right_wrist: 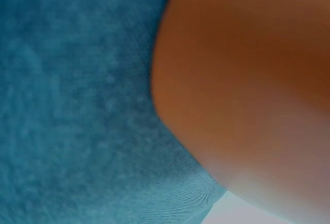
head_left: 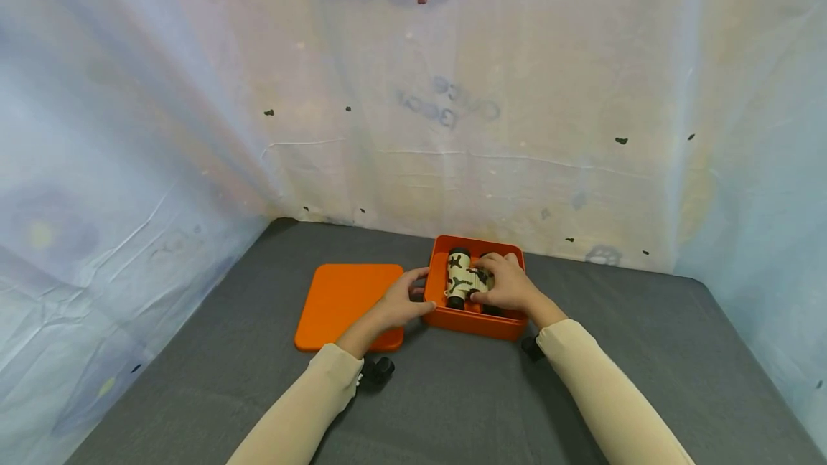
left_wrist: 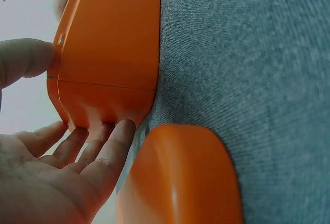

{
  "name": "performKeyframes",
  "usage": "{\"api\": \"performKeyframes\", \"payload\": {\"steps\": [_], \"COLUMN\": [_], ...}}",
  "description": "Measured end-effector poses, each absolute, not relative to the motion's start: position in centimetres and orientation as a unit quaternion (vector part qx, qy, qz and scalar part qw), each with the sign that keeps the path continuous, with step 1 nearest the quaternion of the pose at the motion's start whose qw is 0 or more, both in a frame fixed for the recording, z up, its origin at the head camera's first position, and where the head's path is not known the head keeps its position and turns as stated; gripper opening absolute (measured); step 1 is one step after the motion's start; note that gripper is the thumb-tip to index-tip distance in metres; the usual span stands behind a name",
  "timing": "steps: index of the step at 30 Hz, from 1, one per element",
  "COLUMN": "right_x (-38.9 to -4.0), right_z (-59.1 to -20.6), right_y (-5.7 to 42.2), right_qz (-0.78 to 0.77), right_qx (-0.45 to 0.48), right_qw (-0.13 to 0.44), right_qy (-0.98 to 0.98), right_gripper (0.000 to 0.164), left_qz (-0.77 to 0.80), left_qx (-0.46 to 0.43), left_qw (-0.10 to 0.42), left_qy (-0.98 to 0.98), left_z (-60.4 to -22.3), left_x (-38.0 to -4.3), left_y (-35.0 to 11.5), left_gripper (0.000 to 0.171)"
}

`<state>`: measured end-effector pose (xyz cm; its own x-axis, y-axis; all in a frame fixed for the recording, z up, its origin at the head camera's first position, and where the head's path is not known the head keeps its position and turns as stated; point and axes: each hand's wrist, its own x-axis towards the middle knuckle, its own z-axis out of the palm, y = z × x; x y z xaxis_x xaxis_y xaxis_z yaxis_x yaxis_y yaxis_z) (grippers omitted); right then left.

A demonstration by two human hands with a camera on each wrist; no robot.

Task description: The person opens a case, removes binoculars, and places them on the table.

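A rectangular orange box (head_left: 474, 321) stands uncovered on the grey cloth. Inside lies a pair of binoculars (head_left: 458, 280) in cream, brown and black camouflage. My right hand (head_left: 510, 284) reaches over the box's right side and grips the binoculars, covering their right barrel. At the left end, my left hand (head_left: 402, 301) holds the box by a corner. In the left wrist view its thumb (left_wrist: 28, 59) touches the front near the rim and its fingertips (left_wrist: 124, 130) lie against the end wall. The blurred box wall (right_wrist: 247, 80) fills much of the right wrist view.
A flat orange lid (head_left: 345, 303) lies left of the box, under my left forearm in the head view. The grey cloth-covered table (head_left: 452, 393) runs back to a pale patterned curtain (head_left: 478, 192) close behind the box. More curtain hangs on both sides.
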<state>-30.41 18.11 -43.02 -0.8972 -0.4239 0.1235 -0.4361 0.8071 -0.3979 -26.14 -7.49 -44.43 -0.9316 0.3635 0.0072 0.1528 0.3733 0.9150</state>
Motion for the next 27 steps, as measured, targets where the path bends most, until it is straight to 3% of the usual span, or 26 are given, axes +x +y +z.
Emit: {"api": "performKeyframes", "payload": {"steps": [27], "right_x": [-30.76], "right_z": [-43.17], "right_y": [17.89], "right_qz": [0.196], "right_qx": [0.22], "right_qw": [0.017], "right_qy": [-0.956], "right_gripper": [0.069], "left_qz": [0.531], "left_qx": [0.153], "left_qw": [0.094], "left_qy": [0.828], "left_z": [-44.36], "left_x": [-26.13], "left_y": [-7.33], "left_gripper": [0.069]}}
